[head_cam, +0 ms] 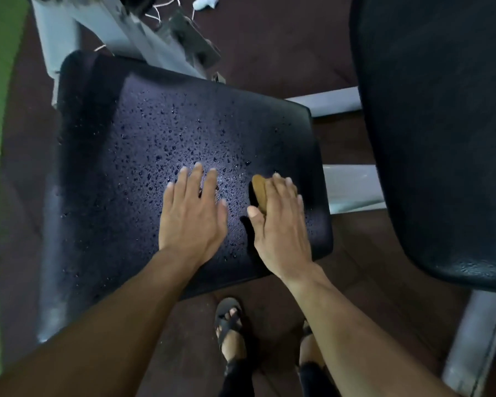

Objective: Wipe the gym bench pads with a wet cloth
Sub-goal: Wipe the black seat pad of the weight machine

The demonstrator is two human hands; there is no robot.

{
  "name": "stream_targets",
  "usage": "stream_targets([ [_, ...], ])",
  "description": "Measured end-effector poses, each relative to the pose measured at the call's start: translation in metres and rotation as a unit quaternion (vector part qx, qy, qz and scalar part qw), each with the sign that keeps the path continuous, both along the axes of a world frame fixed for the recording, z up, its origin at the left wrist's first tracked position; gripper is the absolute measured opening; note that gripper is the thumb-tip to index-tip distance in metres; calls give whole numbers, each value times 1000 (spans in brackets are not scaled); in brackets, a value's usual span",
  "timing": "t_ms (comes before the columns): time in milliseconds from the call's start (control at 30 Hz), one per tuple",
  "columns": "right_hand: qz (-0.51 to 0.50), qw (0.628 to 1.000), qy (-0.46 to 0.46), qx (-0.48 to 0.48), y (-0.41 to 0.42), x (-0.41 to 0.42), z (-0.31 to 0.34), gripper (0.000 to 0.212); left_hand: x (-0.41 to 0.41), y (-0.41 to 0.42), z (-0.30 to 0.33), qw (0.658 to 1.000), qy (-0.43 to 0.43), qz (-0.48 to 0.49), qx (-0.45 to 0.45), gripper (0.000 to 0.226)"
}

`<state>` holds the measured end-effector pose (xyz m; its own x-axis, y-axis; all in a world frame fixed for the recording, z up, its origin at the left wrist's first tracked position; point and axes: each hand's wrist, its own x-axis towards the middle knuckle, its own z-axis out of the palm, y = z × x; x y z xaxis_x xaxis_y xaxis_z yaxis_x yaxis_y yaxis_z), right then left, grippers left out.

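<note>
Nearest the camera, two feet in dark sandals (230,319) stand on the brown floor (269,293) just below the near edge of the black seat pad (121,167). No container shows anywhere. Both bare forearms reach forward over that edge. The left hand (192,213) lies flat on the pad, palm down, fingers spread and straight, holding nothing. Just beside it, the right hand (281,222) presses a small tan cloth (259,190) against the pad near its right edge; the fingers curve over the cloth, the thumb lies along its near side, and only the cloth's left part shows. Water droplets bead across the pad's middle, ahead of both hands. To the right stands a second black pad (441,138), apart from the first. Beyond, the grey metal frame (126,32) rises, with something white (205,2) on the floor behind it.
</note>
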<state>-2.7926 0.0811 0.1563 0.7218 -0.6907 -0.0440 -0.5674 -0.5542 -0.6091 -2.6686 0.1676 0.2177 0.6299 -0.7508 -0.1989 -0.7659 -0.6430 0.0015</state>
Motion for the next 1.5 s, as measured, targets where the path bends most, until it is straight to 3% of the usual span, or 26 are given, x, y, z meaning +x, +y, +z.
stream_targets([
  [267, 37, 997, 61, -38, -17, 15, -7, 59, 41, -24, -1, 995, -46, -61, 65, 63],
  [433, -39, 995, 78, -39, -31, 26, -18, 59, 70, -26, -8, 992, -65, -60, 90, 67],
  [567, -113, 991, 66, 14, -47, 61, -14, 59, 69, -23, -18, 991, -89, -56, 88, 66],
  [733, 13, 998, 34, -41, -41, 87, -9, 61, 71, -25, -21, 991, -88, -57, 86, 66],
  [900, 123, 987, 77, -66, -34, 2, -19, 58, 69, -23, -20, 991, -85, -56, 84, 67],
  [1033, 23, 993, 114, -32, -66, -16, -37, 59, 68, -22, -20, 992, -80, -54, 78, 66],
  [1167, -112, 989, 92, 28, -111, 53, -41, 70, 68, -22, -21, 992, -85, -51, 76, 66],
  [1333, 26, 1000, 16, -3, -83, 114, -12, 67, 68, -24, -21, 992, -80, -53, 81, 65],
  [1500, 92, 995, 26, -29, -47, 40, -20, 57, 67, -23, -20, 993, -79, -49, 79, 67],
])
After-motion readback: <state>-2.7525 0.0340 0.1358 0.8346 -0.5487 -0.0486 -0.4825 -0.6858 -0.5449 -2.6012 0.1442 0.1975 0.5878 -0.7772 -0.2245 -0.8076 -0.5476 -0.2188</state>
